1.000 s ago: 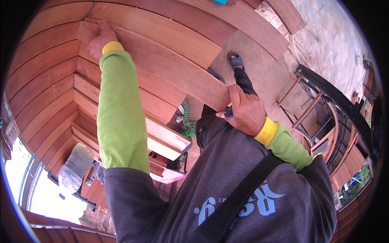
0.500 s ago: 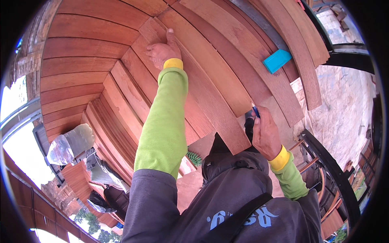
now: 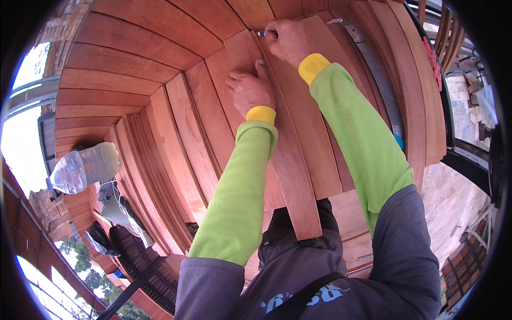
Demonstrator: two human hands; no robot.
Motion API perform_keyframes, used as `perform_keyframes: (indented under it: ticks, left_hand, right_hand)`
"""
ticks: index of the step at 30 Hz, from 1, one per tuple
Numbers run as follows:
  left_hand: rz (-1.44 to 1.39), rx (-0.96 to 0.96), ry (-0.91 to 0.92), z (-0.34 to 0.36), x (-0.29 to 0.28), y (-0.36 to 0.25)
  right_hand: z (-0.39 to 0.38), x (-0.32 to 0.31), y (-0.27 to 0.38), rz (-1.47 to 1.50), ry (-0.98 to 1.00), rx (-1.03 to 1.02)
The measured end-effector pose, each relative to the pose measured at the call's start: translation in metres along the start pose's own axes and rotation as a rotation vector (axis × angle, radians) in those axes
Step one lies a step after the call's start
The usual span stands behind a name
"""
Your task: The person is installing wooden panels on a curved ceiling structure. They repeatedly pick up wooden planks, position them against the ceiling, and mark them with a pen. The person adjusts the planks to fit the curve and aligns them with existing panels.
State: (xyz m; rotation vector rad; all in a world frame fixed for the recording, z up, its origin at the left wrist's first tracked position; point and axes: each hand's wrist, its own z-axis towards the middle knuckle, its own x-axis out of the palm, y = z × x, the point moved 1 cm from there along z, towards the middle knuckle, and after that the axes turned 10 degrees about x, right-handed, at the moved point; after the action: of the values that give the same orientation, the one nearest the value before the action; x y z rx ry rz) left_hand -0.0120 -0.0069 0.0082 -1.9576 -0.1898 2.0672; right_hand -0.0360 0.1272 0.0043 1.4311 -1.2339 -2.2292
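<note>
A long reddish wooden plank point(image 3: 296, 192) lies lengthwise over other boards, its near end by my body. My left hand point(image 3: 250, 89) rests on it near the far end, fingers apart and thumb along the plank's edge. My right hand point(image 3: 288, 42) is closed on a small blue pencil point(image 3: 261, 34) at the far end, just right of that plank, where it meets the slatted wooden wall point(image 3: 122, 64). The pencil is mostly hidden by the fingers. A neighbouring board point(image 3: 319, 154) lies under my right forearm.
A grey metal strip point(image 3: 381, 80) lies among boards on the right, with a teal object point(image 3: 398, 142) partly hidden beside it. A translucent plastic jug point(image 3: 85, 166) and hanging grey cloth point(image 3: 120, 210) are at the left. A black metal frame point(image 3: 464, 170) borders the right.
My right hand, with the blue pencil, has moved from the plank's near end up to its far end. My left hand stays on the plank. The view has shifted.
</note>
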Motion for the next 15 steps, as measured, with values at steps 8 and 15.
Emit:
perform_keyframes:
  ticks: [8,15]
  left_hand:
    - [-0.044,0.017,-0.039,0.000,0.004,0.008]
    - [-0.094,0.037,-0.059,-0.002,0.002,0.001]
  right_hand:
    - [0.035,0.023,0.002,-0.071,0.074,-0.139]
    - [0.067,-0.007,0.036,-0.407,0.358,-0.253]
